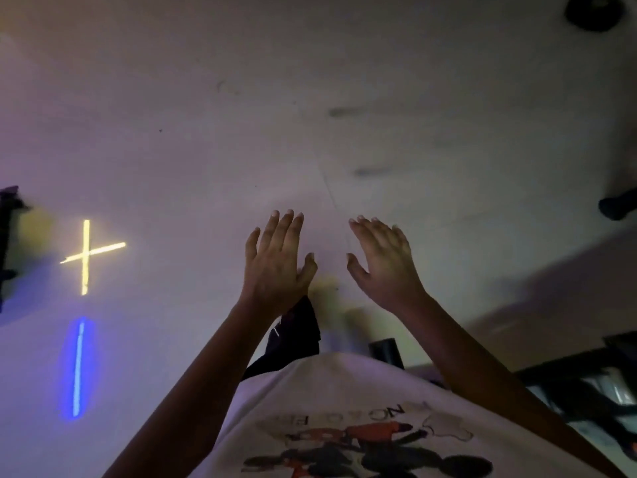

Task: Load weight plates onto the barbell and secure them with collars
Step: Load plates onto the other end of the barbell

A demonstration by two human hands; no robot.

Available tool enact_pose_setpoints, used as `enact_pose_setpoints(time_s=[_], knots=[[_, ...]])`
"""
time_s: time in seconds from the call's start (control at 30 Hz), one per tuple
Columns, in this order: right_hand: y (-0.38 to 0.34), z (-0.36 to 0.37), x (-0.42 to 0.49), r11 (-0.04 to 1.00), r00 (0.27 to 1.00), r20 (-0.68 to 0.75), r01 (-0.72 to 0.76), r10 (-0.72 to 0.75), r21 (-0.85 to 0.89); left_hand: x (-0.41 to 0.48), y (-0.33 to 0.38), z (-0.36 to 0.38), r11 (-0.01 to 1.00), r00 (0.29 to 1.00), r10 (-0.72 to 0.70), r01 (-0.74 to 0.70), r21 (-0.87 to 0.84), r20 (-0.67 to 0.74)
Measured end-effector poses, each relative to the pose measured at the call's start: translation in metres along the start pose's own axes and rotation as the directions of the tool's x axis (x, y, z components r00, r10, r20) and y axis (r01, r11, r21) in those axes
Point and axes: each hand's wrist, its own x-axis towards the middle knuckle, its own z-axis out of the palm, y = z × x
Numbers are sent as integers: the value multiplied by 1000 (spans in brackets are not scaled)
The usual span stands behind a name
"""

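Now our left hand (275, 260) and right hand (382, 263) are both up, fingers straight, holding nothing. We see no bar. A dark round thing (594, 10) at one o'clock may be a plate, nearer our right hand.

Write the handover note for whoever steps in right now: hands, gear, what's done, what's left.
Left hand: open, fingers straight, holding nothing.
Right hand: open, holding nothing.
Both are raised side by side, apart, over the pale floor.
Gear: no barbell, plate or collar is plainly in view. A round dark object at top right is too dim to name.
Done: nothing shows as loaded.
Left: all loading and collars, as far as this view tells.
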Motion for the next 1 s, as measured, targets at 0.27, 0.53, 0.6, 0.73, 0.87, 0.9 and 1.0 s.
enact_pose_setpoints(time_s=[0.27, 0.53, 0.6, 0.73, 0.87, 0.9, 1.0], knots=[[66, -23, 200, 978, 977, -64, -208, 205, -34, 252, -30, -2, 979, 977, 200, -202, 17, 78], [161, -48, 339, 876, 867, -148, -482, 476, -6, 477, 12, 25, 890, 863, 449, -454, -32, 233], [197, -53, 372, 847, 833, -178, -532, 524, 1, 531, 26, 42, 862, 833, 499, -505, -42, 241], [270, -78, 445, 788, 756, -247, -613, 606, 55, 640, 66, 68, 834, 802, 545, -548, -62, 244], [340, -117, 520, 749, 706, -279, -657, 651, 86, 748, 117, 80, 810, 775, 580, -581, -79, 252], [357, -127, 539, 748, 705, -280, -659, 651, 80, 775, 131, 82, 798, 762, 596, -598, -79, 251], [410, -152, 589, 743, 708, -260, -668, 656, 55, 852, 171, 93, 772, 741, 629, -631, -76, 236]])
